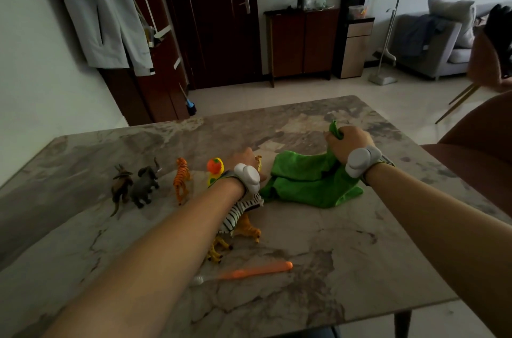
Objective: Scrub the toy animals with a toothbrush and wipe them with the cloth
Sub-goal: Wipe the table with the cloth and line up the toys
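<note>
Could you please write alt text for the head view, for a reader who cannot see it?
A person's right hand grips a green cloth on a marble table; left hand is beside a toy giraffe. An orange toothbrush lies nearer.

No writing, brand, number or sign can be read anywhere. At 11 o'clock, the coat has a small dark tag at its hem, too small to read.
</note>
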Demonstrator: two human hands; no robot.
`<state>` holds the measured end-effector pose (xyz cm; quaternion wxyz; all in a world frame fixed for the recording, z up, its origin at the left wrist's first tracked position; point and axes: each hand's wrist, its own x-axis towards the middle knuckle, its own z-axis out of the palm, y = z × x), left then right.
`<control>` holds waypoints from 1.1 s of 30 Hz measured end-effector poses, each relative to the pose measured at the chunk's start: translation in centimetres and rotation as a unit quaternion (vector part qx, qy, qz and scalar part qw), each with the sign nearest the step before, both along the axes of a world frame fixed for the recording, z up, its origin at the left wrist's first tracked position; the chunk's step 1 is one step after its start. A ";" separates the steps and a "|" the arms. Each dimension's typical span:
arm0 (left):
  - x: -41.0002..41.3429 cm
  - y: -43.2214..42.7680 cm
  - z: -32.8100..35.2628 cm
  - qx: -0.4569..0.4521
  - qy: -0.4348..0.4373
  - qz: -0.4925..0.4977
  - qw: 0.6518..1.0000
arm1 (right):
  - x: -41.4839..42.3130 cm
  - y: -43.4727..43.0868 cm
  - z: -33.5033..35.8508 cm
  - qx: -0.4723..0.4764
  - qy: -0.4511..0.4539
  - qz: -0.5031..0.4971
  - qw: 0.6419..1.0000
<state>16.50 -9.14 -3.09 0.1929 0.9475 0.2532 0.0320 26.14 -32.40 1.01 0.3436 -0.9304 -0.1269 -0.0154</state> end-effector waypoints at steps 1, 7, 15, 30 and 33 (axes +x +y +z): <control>-0.1 -0.2 0.1 -0.002 -0.002 0.004 1.000 | -0.1 0.0 0.0 0.001 -0.002 0.003 1.000; -0.6 -0.6 0.8 0.019 0.022 0.008 1.000 | -0.5 0.2 0.6 -0.001 -0.007 0.012 1.000; -1.5 0.5 1.1 0.018 0.039 0.041 0.998 | -0.3 0.1 0.3 -0.005 -0.009 0.008 1.000; -3.5 -0.5 2.7 0.066 -0.005 0.059 0.996 | -1.5 2.0 0.3 -0.008 -0.018 0.031 0.999; -4.6 -1.1 3.3 0.126 -0.047 0.024 0.991 | -2.4 2.7 0.4 -0.010 -0.048 0.035 0.998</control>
